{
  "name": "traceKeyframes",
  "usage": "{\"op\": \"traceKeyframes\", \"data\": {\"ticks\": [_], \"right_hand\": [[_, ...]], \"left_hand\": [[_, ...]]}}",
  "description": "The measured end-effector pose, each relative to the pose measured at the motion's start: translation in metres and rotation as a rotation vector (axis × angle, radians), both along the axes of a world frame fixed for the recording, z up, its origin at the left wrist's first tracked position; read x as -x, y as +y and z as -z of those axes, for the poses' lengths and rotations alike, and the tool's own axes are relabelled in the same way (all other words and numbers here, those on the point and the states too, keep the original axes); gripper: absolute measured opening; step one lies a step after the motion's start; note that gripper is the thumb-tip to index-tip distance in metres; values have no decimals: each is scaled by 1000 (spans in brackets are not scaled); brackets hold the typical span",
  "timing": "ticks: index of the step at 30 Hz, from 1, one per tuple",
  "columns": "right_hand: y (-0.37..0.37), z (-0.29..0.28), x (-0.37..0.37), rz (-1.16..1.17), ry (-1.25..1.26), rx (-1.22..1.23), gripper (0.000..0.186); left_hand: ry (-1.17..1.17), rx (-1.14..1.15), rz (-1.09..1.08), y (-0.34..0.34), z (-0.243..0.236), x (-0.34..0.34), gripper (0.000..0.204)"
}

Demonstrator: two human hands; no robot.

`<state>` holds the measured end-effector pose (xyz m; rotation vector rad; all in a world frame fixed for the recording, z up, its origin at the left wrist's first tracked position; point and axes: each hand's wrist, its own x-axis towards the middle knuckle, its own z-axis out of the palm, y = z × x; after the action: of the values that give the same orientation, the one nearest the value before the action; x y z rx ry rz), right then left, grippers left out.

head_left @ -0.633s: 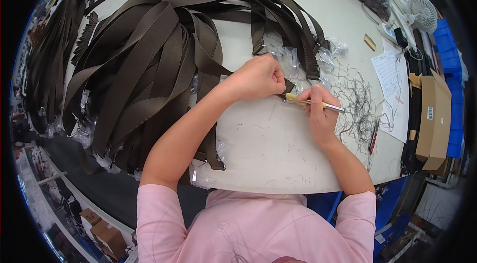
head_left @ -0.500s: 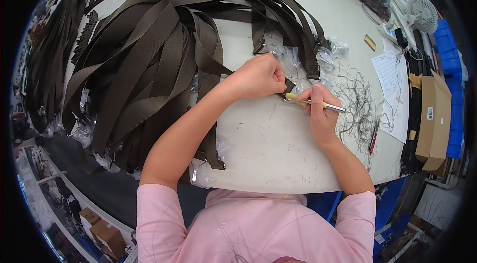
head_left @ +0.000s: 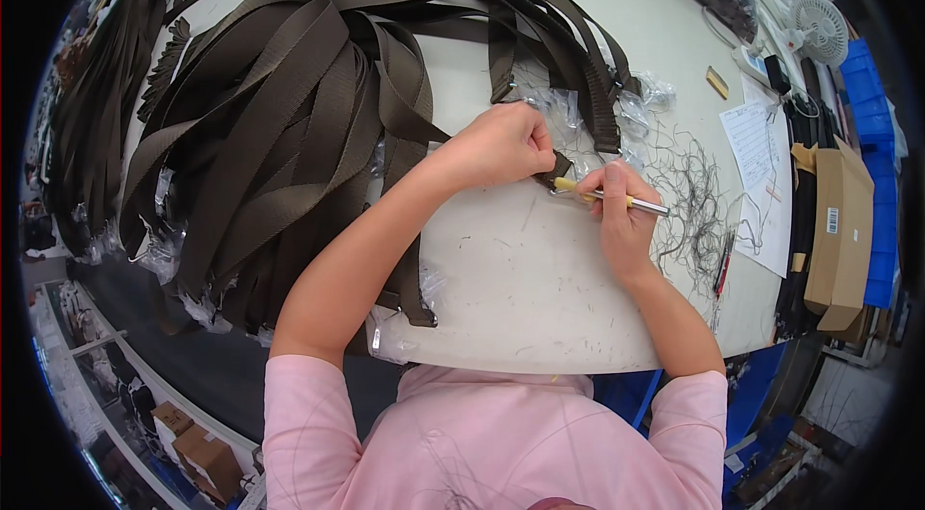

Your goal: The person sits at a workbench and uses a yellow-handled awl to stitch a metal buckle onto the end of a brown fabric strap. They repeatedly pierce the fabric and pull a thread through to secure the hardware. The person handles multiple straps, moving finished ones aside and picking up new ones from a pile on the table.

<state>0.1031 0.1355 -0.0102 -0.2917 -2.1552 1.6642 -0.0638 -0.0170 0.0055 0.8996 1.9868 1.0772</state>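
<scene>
Near the desk's (head_left: 540, 298) front edge, the left hand (head_left: 501, 144) pinched a brown strap's end (head_left: 557, 166) while the right hand (head_left: 621, 216) gripped a yellow-handled tool (head_left: 607, 197) against it.

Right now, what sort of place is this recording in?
Probably a strap or bag-making workshop: a heap of brown webbing straps covers the white worktable, trimmed threads lie scattered, and the right hand holds a small trimming tool.

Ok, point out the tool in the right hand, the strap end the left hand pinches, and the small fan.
tool (head_left: 617, 198), head view, on its yellow and metal shaft.
strap end (head_left: 562, 164), head view, on the brown tip.
fan (head_left: 820, 21), head view, on its round white grille.
</scene>
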Motion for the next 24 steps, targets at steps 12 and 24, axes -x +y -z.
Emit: {"op": "traceKeyframes", "data": {"ticks": [12,24], "right_hand": [[27,-12,-4,99,323,225,51],[13,2,-12,27,-20,197,53]], "left_hand": [[28,-160,-113,-21,7,-29,21],[294,-42,-59,-6,2,-37,13]]}}
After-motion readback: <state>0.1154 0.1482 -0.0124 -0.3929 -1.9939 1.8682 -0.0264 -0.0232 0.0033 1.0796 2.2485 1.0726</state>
